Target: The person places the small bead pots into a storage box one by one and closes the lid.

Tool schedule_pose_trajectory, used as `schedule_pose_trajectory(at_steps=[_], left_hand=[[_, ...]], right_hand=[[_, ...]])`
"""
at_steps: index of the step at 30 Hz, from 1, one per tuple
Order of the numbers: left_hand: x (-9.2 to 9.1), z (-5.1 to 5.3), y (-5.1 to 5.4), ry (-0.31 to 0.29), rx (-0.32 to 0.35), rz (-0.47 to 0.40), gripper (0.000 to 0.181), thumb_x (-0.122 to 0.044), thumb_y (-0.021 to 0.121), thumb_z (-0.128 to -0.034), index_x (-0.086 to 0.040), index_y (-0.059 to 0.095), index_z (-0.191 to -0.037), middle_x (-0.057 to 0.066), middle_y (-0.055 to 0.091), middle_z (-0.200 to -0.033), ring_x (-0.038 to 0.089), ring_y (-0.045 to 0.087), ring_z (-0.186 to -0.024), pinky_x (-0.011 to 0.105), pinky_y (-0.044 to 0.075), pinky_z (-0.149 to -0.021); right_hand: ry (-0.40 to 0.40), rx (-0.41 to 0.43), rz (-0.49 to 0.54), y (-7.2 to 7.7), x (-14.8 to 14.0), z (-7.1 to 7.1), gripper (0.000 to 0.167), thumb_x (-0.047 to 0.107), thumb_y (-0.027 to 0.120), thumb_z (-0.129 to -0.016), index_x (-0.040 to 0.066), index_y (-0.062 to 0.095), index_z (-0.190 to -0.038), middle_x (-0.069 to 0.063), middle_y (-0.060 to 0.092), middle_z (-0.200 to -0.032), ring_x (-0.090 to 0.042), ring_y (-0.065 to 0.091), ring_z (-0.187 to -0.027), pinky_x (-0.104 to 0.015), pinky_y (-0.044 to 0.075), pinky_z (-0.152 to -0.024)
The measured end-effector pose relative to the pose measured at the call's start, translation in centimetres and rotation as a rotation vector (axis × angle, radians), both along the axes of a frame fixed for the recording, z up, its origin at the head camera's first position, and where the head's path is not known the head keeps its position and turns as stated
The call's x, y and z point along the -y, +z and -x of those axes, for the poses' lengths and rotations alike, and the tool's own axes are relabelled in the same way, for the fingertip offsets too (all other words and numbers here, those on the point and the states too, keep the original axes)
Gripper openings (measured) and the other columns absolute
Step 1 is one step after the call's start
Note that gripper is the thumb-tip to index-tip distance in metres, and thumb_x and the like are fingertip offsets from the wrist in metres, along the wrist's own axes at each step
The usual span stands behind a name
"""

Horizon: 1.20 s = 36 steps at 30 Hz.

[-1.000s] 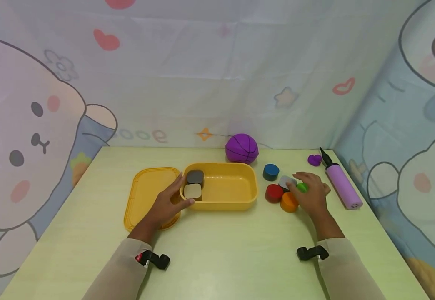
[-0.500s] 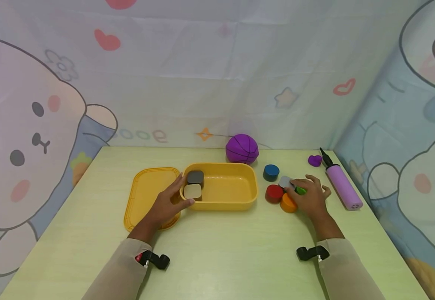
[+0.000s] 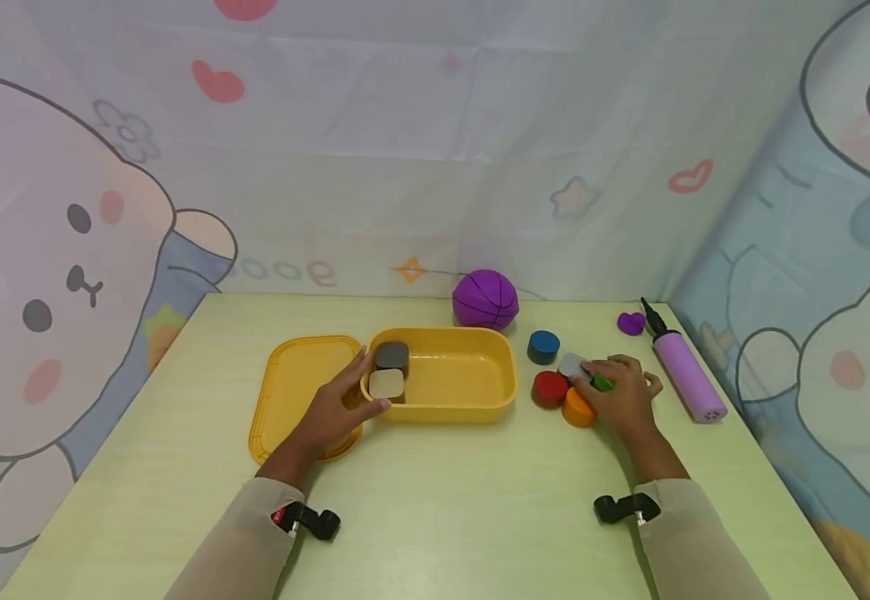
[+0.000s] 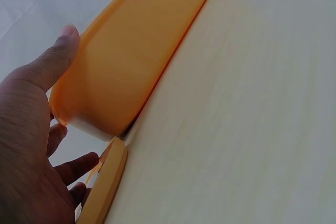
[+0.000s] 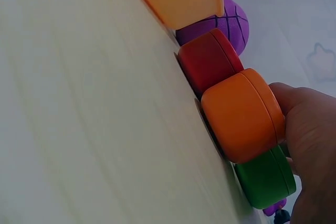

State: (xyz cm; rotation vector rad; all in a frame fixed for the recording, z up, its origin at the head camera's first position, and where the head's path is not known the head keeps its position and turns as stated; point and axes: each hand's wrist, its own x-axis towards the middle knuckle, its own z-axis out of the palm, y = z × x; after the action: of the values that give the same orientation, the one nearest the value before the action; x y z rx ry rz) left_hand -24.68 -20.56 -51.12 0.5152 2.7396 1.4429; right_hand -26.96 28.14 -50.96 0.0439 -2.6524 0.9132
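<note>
My left hand (image 3: 333,408) holds the left end of a yellow plastic box (image 3: 465,412), thumb on its near wall and index finger by the far corner. Inside that end sit a dark grey tin (image 3: 392,357) and a beige tin (image 3: 387,385). At the right, my right hand (image 3: 625,396) pinches a light grey tin (image 3: 572,364) between thumb and fingers, which partly cover it. A green tin (image 5: 266,177) stands under the hand, largely hidden from above. Close by are an orange tin (image 5: 241,116), a red tin (image 3: 550,389) and a blue tin (image 3: 543,347).
Left of the box lies its flat yellow lid (image 3: 292,383), partly beneath my left hand. A purple basketball (image 3: 485,298) is behind the box. Further right are a purple heart-shaped piece (image 3: 631,323) and a lilac hand pump (image 3: 688,375). A printed cloth hangs behind the table.
My right hand has shifted slightly down and left, its fingers closing in on the light grey tin and covering more of the green one. My left hand and the box have stayed put.
</note>
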Motion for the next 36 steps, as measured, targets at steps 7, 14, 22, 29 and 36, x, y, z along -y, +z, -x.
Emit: schedule_pose_trajectory(at_steps=[7, 14, 22, 29, 36], left_hand=[[-0.1, 0.0, 0.1, -0.002, 0.010, -0.006, 0.092, -0.047, 0.078, -0.1019, -0.033, 0.024, -0.176, -0.004, 0.013, -0.185, 0.036, 0.013, -0.173, 0.068, 0.017, -0.136], [-0.1, 0.0, 0.0, 0.002, 0.012, 0.002, 0.092, -0.047, 0.078, -0.1018, -0.032, 0.024, -0.176, -0.004, 0.013, -0.185, 0.036, 0.014, -0.172, 0.067, 0.017, -0.136], [-0.1, 0.1, -0.1, -0.001, -0.014, 0.006, 0.092, -0.046, 0.077, -0.1023, -0.029, 0.025, -0.176, -0.003, 0.014, -0.185, 0.036, 0.015, -0.172, 0.066, 0.019, -0.136], [-0.2, 0.1, -0.1, -0.003, -0.006, 0.002, 0.093, -0.048, 0.078, -0.1012, -0.031, 0.024, -0.176, -0.006, 0.014, -0.185, 0.034, 0.015, -0.172, 0.065, 0.018, -0.137], [-0.1, 0.2, -0.1, 0.006, -0.003, 0.013, 0.095, -0.050, 0.078, -0.1007, -0.029, 0.024, -0.176, -0.004, 0.014, -0.185, 0.036, 0.015, -0.172, 0.067, 0.019, -0.136]], right_hand=[[-0.003, -0.057, 0.002, 0.0, 0.0, 0.0, 0.042, 0.027, 0.083, -0.098, 0.002, 0.079, -0.131, -0.027, 0.075, -0.132, -0.044, 0.046, -0.144, -0.078, 0.016, -0.115], [-0.016, -0.116, -0.004, -0.2, 0.0, 0.2, 0.041, 0.026, 0.082, -0.098, 0.001, 0.079, -0.130, -0.025, 0.076, -0.131, -0.043, 0.047, -0.142, -0.077, 0.018, -0.115], [-0.020, -0.263, 0.007, -0.2, 0.1, 0.2, 0.043, 0.021, 0.088, -0.094, 0.000, 0.078, -0.130, -0.025, 0.077, -0.131, -0.044, 0.053, -0.140, -0.076, 0.020, -0.117], [-0.017, -0.434, 0.087, 0.0, 0.8, -0.2, 0.044, 0.013, 0.093, -0.088, -0.001, 0.079, -0.127, -0.027, 0.077, -0.128, -0.047, 0.063, -0.131, -0.073, 0.024, -0.119], [0.048, -0.616, 0.155, 0.1, 1.9, -0.3, 0.042, 0.000, 0.095, -0.080, -0.007, 0.081, -0.118, -0.028, 0.080, -0.118, -0.051, 0.075, -0.114, -0.028, 0.045, -0.114]])
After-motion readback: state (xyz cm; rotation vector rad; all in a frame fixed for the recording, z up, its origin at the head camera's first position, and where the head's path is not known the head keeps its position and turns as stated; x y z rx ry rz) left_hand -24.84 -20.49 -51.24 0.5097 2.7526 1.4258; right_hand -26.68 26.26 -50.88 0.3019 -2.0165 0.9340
